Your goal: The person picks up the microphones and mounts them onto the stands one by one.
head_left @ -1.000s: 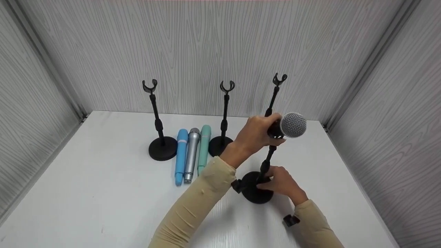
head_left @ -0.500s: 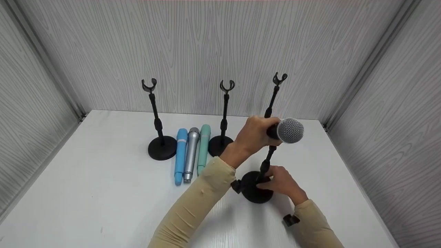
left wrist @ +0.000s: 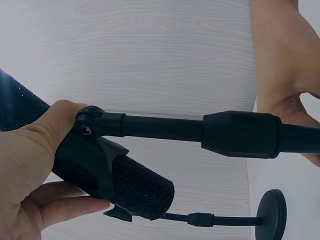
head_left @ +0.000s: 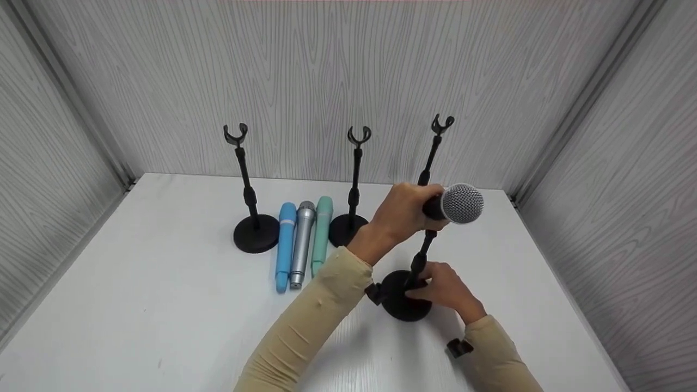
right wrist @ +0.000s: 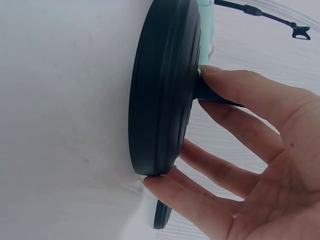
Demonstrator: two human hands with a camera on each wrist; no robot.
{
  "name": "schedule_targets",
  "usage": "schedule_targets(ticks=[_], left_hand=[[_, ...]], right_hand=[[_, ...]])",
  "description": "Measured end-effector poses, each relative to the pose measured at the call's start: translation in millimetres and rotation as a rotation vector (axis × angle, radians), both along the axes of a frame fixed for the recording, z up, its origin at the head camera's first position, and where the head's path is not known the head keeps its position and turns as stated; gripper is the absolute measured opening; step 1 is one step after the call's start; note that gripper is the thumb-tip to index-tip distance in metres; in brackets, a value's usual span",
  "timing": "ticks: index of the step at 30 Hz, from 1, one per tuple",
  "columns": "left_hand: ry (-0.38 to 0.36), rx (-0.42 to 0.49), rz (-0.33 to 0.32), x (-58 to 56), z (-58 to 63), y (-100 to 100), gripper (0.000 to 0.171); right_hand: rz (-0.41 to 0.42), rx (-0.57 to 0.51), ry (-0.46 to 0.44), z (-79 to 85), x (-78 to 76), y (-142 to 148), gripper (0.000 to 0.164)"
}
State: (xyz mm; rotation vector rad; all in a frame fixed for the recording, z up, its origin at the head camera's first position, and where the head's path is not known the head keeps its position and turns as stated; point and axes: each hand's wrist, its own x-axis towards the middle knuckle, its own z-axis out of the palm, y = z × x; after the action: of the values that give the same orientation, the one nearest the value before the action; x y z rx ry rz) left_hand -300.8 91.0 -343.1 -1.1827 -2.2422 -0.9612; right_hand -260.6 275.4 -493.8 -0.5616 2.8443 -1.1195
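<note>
In the head view, my left hand (head_left: 405, 212) grips a black microphone (head_left: 462, 204) with a silver mesh head, which points right. The left wrist view shows its sparkly black body (left wrist: 142, 187) lying tilted in the clip (left wrist: 95, 150) of a black desktop stand, thumb and fingers around mic and clip. Low on the same stand (head_left: 418, 264), my right hand (head_left: 449, 288) pinches the pole just above the round base (right wrist: 162, 90). One of its fingertips touches the base's edge in the right wrist view. The left hand hides part of the clip in the head view.
Three more black stands, left (head_left: 256, 234), middle (head_left: 354, 196) and right (head_left: 435, 142), stand behind with bare clips. Blue (head_left: 286, 245), silver (head_left: 303, 245) and green (head_left: 322, 234) microphones lie side by side between two bases. Grey wood-grain walls (head_left: 326, 71) enclose the white table (head_left: 136, 305).
The microphone's head has dipped slightly, then risen a little, under my left hand; the clip below it is now covered. My right hand stays on the stand's base.
</note>
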Motion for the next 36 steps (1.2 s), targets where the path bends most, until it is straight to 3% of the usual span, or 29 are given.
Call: schedule_targets(ticks=[20,36], left_hand=[[-0.108,0.028,-0.019,-4.1,0.0,1.1,0.031],[-0.11,0.007,0.008,-5.1,0.7,1.9,0.03]], right_hand=[[-0.042,0.019,-0.026,-0.9,1.7,-1.9,0.019],[-0.04,0.011,-0.038,1.8,0.9,-2.1,0.017]])
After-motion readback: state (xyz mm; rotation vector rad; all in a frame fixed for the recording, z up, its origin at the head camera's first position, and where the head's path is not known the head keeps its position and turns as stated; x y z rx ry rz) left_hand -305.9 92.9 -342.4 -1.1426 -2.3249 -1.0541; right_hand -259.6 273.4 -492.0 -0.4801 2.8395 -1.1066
